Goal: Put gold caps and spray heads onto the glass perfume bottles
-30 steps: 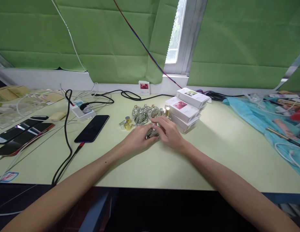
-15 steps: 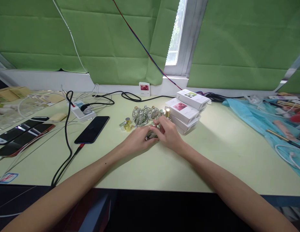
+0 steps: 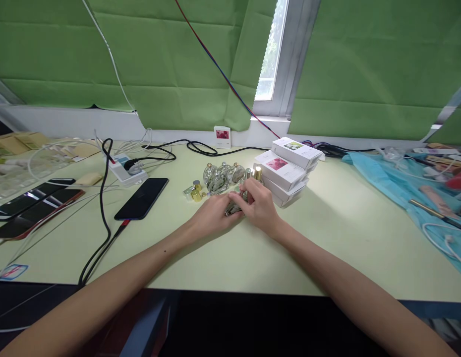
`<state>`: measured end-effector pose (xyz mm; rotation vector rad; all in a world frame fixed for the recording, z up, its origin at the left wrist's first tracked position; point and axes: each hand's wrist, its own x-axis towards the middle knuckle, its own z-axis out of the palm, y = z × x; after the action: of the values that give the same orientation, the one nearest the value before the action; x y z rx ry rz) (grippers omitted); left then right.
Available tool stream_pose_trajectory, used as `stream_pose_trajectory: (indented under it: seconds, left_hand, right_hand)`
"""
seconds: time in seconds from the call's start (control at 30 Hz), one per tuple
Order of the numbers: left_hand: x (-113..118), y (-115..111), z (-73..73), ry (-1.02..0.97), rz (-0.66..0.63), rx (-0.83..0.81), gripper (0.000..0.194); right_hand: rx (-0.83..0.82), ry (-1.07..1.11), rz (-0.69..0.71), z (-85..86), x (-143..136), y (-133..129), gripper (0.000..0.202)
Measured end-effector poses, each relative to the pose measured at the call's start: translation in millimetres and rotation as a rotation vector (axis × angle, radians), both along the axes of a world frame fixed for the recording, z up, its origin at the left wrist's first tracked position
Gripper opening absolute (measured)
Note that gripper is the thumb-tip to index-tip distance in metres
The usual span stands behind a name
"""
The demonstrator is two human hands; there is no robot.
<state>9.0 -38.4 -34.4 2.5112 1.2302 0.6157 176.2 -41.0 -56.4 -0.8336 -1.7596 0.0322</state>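
My left hand (image 3: pixel 216 212) is closed round a small round glass bottle (image 3: pixel 233 208) low over the table. Against the same bottle, partly covering its top, are the closed fingers of my right hand (image 3: pixel 259 202). Just behind my hands stand several round glass bottles (image 3: pixel 217 181) without caps. Left of them lie several gold and silver caps (image 3: pixel 196 195). A silver-topped piece (image 3: pixel 249 173) and a gold-topped one (image 3: pixel 258 173) stand upright behind my right hand. White boxes (image 3: pixel 281 170) with flower pictures are stacked to the right.
A black phone (image 3: pixel 142 199) on a cable lies left of my hands, near a white power strip (image 3: pixel 124 171). More phones (image 3: pixel 37 214) are at the far left. A small box (image 3: pixel 222 137) stands at the back; blue sheeting (image 3: pixel 401 191) with clutter covers the right.
My right fingers have shifted slightly on the bottle's top, and a little more of the bottle shows between my hands. The other objects have stayed in place.
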Motion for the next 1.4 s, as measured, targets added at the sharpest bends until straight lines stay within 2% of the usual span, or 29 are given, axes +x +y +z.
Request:
stream_pose_trajectory:
  seconds: [0.3, 0.53, 0.7, 0.9, 1.03, 1.17, 1.4]
  left_hand:
    - [-1.6, 1.2, -4.0, 0.012, -0.001, -0.021, 0.026]
    - [-2.4, -0.6, -2.3, -0.021, -0.021, -0.032, 0.021]
    - [-3.9, 0.4, -1.1, 0.008, 0.014, -0.009, 0.019]
    - [-5.7, 3.0, -2.3, 0.05, 0.116, 0.011, 0.028]
    - [-4.5, 0.7, -1.5, 0.045, 0.14, 0.016, 0.032]
    - [-2.0, -3.6, 1.0, 0.022, 0.136, -0.021, 0.037]
    - [-2.2, -4.1, -3.6, -0.052, 0.073, -0.058, 0.032]
  right_hand:
    - [-0.033, 0.02, -0.013, -0.5, -1.5, -1.6, 0.035]
    - [-0.04, 0.05, -0.009, -6.0, -0.2, -2.4, 0.026]
    - [-0.066, 0.075, -0.019, -4.3, 3.5, -4.9, 0.023]
    - [-0.043, 0.07, -0.04, 2.5, 7.4, -7.5, 0.012]
    - [-0.051, 0.031, -0.035, 2.0, 6.6, -7.9, 0.012]
    - [-0.084, 0.005, -0.022, 0.5, 5.8, -8.0, 0.017]
    - [-0.107, -0.02, -0.025, 2.2, 8.4, -7.4, 0.018]
